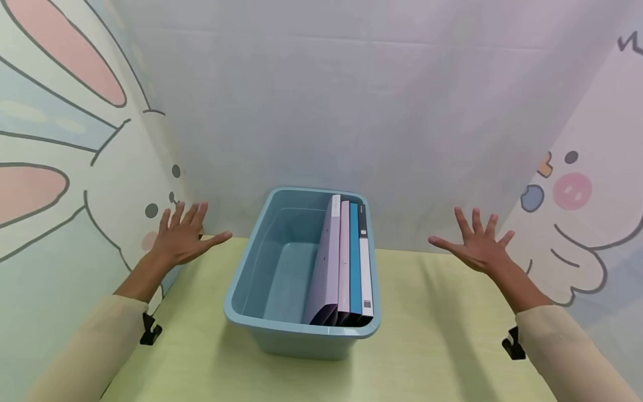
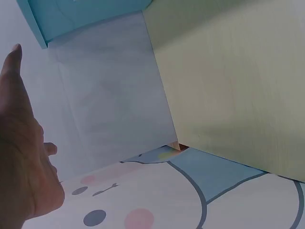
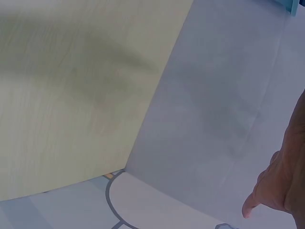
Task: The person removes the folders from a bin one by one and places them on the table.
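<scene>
A blue plastic bin [image 1: 241, 312] stands on the table in the middle of the head view. Several file folders stand on edge along its right side: a wide lilac one [image 1: 327, 262], a narrower pink one [image 1: 344, 251], a blue one [image 1: 355, 257] and a white one with a black top [image 1: 365, 268]. The left part of the bin shows its bare floor. My left hand [image 1: 181, 237] is held in the air left of the bin, fingers spread, touching nothing. On the other side my right hand [image 1: 479, 245] hovers with spread fingers, also holding nothing.
The light yellow table [image 1: 412, 335] extends on both sides of the bin. Behind it hangs a plain pale sheet [image 1: 351, 111]. Side panels with a cartoon rabbit [image 1: 125, 190] and a chick-like figure [image 1: 593, 234] flank the table.
</scene>
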### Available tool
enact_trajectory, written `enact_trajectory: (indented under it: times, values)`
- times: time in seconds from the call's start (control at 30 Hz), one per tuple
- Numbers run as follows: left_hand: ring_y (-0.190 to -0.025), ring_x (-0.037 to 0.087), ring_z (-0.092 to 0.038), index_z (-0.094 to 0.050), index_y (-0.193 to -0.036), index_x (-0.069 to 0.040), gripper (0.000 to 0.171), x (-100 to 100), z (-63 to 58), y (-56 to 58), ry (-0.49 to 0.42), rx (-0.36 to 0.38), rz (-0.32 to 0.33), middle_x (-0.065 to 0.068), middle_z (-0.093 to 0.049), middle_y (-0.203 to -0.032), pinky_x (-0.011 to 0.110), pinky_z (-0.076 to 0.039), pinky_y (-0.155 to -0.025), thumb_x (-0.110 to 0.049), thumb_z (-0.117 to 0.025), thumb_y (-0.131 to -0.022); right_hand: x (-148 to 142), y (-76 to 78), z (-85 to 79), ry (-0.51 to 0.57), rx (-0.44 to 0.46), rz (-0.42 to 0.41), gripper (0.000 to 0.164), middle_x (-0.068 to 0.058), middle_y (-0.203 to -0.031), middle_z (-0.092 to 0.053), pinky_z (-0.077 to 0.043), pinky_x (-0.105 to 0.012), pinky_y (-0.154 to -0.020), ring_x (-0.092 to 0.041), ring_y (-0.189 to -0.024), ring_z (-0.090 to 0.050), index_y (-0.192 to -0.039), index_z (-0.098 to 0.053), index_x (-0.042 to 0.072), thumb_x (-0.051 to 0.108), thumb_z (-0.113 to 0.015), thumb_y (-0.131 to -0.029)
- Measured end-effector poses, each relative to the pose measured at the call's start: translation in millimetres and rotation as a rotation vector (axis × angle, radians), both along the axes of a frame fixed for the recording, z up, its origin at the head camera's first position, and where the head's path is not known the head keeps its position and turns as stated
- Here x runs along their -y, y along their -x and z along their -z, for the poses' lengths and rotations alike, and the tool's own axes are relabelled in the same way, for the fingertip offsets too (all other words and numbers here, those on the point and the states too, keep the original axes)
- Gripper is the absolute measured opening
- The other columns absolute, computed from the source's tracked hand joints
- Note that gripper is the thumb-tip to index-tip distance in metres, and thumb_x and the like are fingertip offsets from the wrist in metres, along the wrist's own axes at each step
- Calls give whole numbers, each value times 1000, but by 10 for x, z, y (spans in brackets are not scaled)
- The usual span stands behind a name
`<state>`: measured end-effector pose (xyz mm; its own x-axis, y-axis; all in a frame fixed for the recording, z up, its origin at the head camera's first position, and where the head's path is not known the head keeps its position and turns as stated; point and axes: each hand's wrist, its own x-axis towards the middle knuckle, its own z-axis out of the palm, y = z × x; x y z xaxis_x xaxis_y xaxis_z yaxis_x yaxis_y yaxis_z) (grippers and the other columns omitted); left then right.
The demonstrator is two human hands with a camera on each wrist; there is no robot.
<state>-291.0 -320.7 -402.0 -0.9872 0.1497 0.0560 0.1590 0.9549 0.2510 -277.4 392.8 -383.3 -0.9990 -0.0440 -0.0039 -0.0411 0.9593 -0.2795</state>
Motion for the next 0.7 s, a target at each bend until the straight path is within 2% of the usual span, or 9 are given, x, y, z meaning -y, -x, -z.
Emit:
enact_trajectory:
  times: [0.13, 0.4, 0.7]
  values:
    - [-174, 58, 4, -3, -181, -1, 122, -130, -41, -13, -19, -18, 29, 32, -7, -188, 76, 12, -137, -80, -53, -103, 16, 14, -5, -9, -7, -4, 123, -35, -181, 27, 19, -101, -109, -75, -159, 30, -179, 19, 22, 84, -53, -101]
    - [-175, 56, -4, -12, -181, -1, 119, -416, -96, -26, -47, -68, 100, 30, -12, -188, 73, 6, -139, -78, -58, -102, 93, 14, -70, -14, -9, -23, 122, -32, -181, 30, 20, -101, -110, -73, -159, 30, -179, 20, 24, 84, -53, -102]
    - [-176, 52, -8, -10, -181, -2, 109, -757, -143, -28, -39, -47, 208, 26, -11, -190, 69, -1, -142, -69, -54, -108, 206, 31, -117, -7, -3, -38, 122, -33, -182, 26, 21, -99, -111, -72, -160, 31, -181, 15, 20, 84, -52, -102]
